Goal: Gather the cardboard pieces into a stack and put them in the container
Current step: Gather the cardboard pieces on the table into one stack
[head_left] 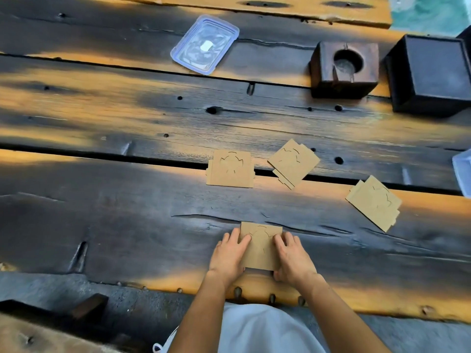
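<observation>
Brown cardboard pc (261, 247) | L hand (227, 254), R hand (293, 259) pinch sides, palms down

The nearest cardboard piece (260, 247) lies at the desk's (102, 200) front. Behind it sit a left piece (230, 169), middle piece (293, 163) and right piece (373, 203). Farthest back are a lid (205, 44) and wooden block (344, 70).

No readable text — the white label (207, 45) on the clear plastic container (189, 55) is blurred.

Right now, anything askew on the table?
Three cardboard pieces lie scattered: the middle piece and tilted piece bridge the plank gap, the right piece sits skewed. Left hand and right hand hold the near piece.
</observation>
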`<state>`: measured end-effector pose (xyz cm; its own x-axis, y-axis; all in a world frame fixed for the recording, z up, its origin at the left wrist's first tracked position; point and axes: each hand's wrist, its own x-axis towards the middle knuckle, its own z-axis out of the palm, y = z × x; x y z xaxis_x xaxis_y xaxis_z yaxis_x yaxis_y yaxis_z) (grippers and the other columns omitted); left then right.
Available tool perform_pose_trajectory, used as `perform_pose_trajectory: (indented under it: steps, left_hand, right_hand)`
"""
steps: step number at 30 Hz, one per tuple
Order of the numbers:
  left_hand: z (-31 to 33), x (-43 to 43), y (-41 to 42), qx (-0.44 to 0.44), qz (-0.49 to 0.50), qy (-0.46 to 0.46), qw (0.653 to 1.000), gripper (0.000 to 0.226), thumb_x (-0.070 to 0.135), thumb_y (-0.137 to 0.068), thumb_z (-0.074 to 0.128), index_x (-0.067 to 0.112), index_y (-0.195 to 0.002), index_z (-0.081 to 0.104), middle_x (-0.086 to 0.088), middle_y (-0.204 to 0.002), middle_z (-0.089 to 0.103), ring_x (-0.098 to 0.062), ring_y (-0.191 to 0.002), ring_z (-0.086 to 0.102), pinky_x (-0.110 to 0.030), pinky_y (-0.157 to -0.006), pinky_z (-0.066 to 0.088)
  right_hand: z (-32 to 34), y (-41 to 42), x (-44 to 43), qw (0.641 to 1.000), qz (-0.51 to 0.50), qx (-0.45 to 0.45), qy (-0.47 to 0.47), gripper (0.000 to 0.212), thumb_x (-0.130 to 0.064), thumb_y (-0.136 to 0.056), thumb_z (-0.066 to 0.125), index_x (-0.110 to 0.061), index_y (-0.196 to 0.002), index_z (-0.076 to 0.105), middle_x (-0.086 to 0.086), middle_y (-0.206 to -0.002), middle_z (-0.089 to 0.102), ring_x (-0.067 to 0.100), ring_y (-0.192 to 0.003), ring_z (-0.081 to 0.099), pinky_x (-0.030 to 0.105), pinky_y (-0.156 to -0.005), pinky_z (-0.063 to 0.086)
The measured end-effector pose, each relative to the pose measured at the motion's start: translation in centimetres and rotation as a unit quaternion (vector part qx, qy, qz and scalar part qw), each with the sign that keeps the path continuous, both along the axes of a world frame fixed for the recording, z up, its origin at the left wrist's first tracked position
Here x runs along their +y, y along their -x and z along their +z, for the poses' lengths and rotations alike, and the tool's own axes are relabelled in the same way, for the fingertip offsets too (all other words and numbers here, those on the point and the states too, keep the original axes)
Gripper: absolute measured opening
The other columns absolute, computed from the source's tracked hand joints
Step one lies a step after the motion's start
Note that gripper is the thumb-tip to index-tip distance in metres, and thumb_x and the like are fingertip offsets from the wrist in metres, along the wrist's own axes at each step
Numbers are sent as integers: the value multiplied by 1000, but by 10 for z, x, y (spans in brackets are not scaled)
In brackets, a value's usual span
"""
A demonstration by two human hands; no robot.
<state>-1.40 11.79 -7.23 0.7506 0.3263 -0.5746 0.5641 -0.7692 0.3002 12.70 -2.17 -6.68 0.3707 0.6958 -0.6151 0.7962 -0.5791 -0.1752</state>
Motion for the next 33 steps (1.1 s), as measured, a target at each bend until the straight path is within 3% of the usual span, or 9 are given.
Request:
perform_pose_trajectory:
  steps: [18,25,29,33]
  left_hand:
    - [3,-52,-8,8,3,-2,1000,82,25,-87,76,26,-151,26,-4,-157,23,-29,-132,37,-41,-100,49]
    - [5,-53,-6,10,-7,-8,1000,79,36,-89,73,26,-153,27,-4,-158,22,-28,-134,34,-42,-104,47]
    - [7,-52,-11,11,-25,-28,999,70,36,-92,70,22,-150,33,-7,-164,16,-30,-139,30,-45,-112,40]
    - [7,-50,-14,-1,-17,-26,1000,62,37,-92,68,23,-146,40,-4,-159,25,-29,-137,34,-45,-111,39]
  right_hand:
    - [2,-12,-49,1000,-6,11,28,80,-33,-71,75,-15,-136,32,8,-133,34,27,-115,36,36,-97,47]
    - [10,-12,-46,999,16,-43,8,77,-63,-77,60,-15,-135,42,9,-134,37,28,-125,36,40,-97,45]
    - [13,-14,-38,998,43,-54,13,65,-48,-86,61,-13,-137,42,10,-138,37,29,-127,36,40,-98,42]
    - [14,-15,-35,997,44,-50,30,69,-51,-83,61,-13,-138,42,9,-137,38,29,-126,37,41,-99,42]
